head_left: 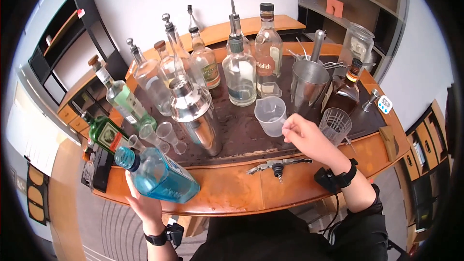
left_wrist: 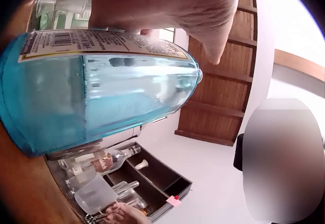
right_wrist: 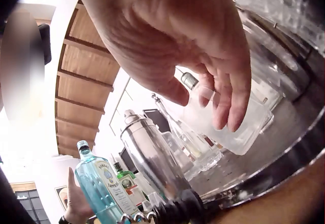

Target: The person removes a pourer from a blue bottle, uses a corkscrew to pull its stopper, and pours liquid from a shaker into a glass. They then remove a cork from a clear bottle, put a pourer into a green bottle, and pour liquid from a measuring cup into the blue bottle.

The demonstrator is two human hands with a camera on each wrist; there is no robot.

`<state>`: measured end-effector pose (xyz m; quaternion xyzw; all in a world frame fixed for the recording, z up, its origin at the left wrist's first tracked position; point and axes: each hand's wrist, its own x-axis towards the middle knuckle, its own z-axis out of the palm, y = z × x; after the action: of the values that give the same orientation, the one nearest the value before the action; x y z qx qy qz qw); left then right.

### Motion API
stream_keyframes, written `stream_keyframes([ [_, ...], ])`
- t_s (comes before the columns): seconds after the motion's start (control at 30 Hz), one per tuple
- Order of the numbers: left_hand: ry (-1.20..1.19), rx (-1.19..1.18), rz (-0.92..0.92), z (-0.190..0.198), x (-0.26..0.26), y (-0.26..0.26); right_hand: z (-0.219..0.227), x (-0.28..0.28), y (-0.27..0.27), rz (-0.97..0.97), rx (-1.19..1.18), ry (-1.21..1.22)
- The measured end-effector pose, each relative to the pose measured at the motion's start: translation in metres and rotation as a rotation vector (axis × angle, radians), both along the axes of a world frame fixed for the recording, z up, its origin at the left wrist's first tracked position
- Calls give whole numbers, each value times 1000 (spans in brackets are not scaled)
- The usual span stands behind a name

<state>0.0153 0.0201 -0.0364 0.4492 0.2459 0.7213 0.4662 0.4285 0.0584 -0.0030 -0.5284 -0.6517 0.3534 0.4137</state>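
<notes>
A blue glass bottle (head_left: pixel 162 176) with an uncapped neck stands at the table's front left. My left hand (head_left: pixel 145 205) is against its outer side; one digit points up, apart from the glass, in the right wrist view. The left wrist view shows the bottle's back label (left_wrist: pixel 101 43) beside that palm; the bottle hides some fingers. With curled fingers my right hand (head_left: pixel 311 137) pinches the handle of a clear plastic measuring cup (head_left: pixel 270 116) over the dark mat. A steel cocktail shaker (head_left: pixel 195 116) stands between the hands.
Several liquor bottles (head_left: pixel 240 79) line the back of the mat. Small glass jiggers (head_left: pixel 169 137) stand behind the blue bottle. On the right are a steel mixing tin (head_left: pixel 307 84), a patterned glass (head_left: pixel 336 123) and a brown bottle (head_left: pixel 343 92). A corkscrew (head_left: pixel 278 166) lies at the front edge.
</notes>
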Motion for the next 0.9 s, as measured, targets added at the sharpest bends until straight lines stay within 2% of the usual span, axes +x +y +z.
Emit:
stream_keyframes([
  [0.03,231,101,53,1,1,-1,-7,2,1,0,-29,-11],
  [0.07,167,-121,172,10,9,-3,-15,7,1,19,-15,10],
  [0.13,487,-177,389,-4,-2,-7,-34,10,8,8,95,17],
  [0.2,457,-123,198,19,7,-16,5,2,-11,-77,-12,-97],
  [0.27,447,-169,148,21,6,-14,18,0,-20,-165,141,-255],
  [0.4,499,-166,91,32,7,-14,46,-8,-21,-91,93,-114],
  [0.43,515,-151,91,34,6,-12,50,-8,-18,-21,89,-104],
  [0.53,602,-112,121,44,3,-9,49,-9,-7,79,106,-58],
  [0.6,675,-95,151,54,0,-9,36,0,0,69,129,-55],
  [0.67,884,-121,107,72,0,-9,27,8,3,35,189,-29],
  [0.73,893,-140,77,80,-3,-8,18,26,6,-45,298,46],
  [0.8,1155,-125,47,87,-13,-5,16,31,6,-85,270,80],
  [0.9,1192,-141,14,98,-14,-2,19,24,4,-47,287,78],
])
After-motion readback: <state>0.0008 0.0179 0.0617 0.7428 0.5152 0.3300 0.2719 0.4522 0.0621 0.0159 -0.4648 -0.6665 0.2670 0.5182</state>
